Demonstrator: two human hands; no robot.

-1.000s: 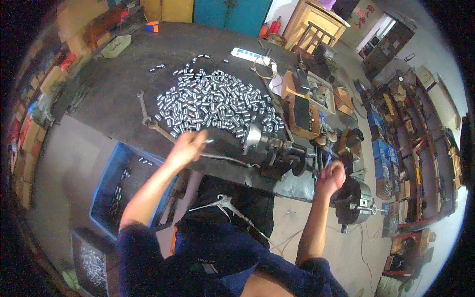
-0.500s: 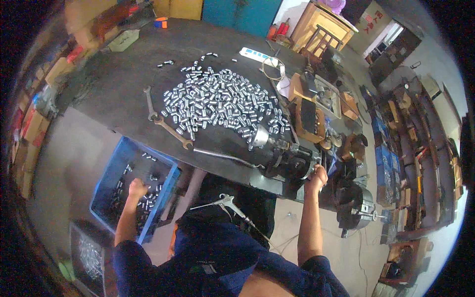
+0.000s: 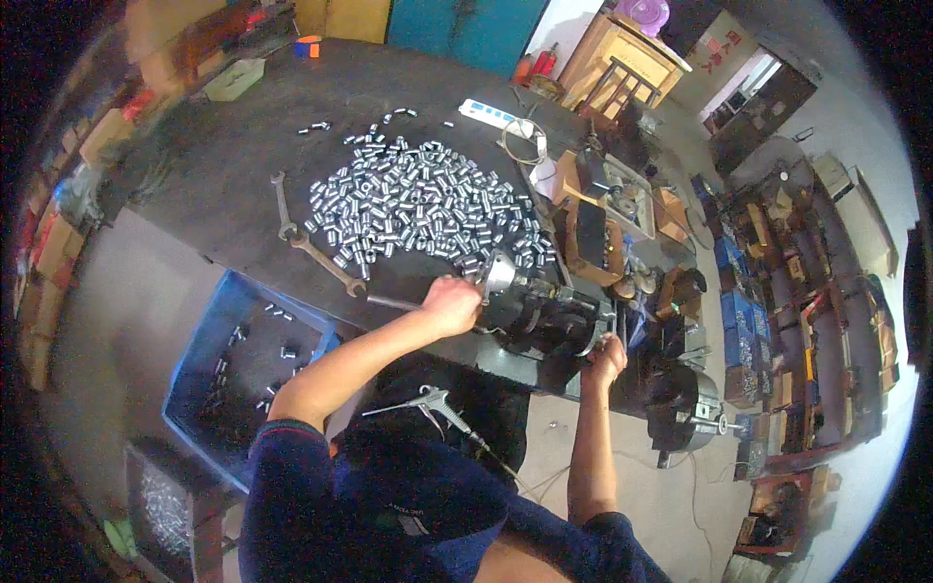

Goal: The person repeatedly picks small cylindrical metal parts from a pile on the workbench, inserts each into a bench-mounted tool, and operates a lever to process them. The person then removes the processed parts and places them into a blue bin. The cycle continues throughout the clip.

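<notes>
My left hand point(image 3: 454, 303) is at the left end of a dark bench-mounted machine point(image 3: 546, 319), its fingers closed beside a pale metal cone-shaped head point(image 3: 500, 274). What those fingers hold, if anything, is hidden. At the machine's right end, my right hand point(image 3: 606, 360) is wrapped round a handle that it mostly covers. A big pile of short shiny metal sleeves point(image 3: 428, 199) lies on the dark bench, just beyond the machine. Below the bench's left edge, a blue crate point(image 3: 185, 364) has more sleeves scattered on its bottom.
Two open-end wrenches point(image 3: 283, 206) point(image 3: 328, 262) and a metal bar point(image 3: 392, 303) lie left of the machine. An air blow gun point(image 3: 437, 403) hangs near my lap. Wooden boxes point(image 3: 595, 243) and a white power strip point(image 3: 496, 118) are on the bench. A second chuck-like machine point(image 3: 685, 408) stands at right.
My left hand has moved from inside the blue crate up and right to the machine's head. My right hand stays at the handle, slightly lower. The whole view has shifted a little.
</notes>
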